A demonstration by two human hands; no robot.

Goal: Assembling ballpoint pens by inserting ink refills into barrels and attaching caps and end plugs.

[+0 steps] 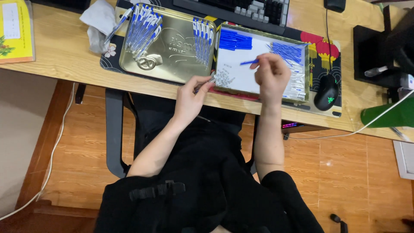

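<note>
Pen assembly, partway: two rows of finished blue-and-white pens (142, 28) lie in the gold metal lid (172, 51); loose blue barrels (235, 39), thin refills (288, 51) and small springs (224, 79) remain in the white-lined tray (241, 82) (plenty left, by the look). Left hand (189, 101) pinches a slim metal-tipped piece (207, 83); right hand (271, 75) pinches a blue plastic part (249, 62) above the tray

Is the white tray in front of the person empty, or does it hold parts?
It holds parts. The white tray has blue pieces along the top, thin blue refills at right and small metal bits at lower left.
</note>
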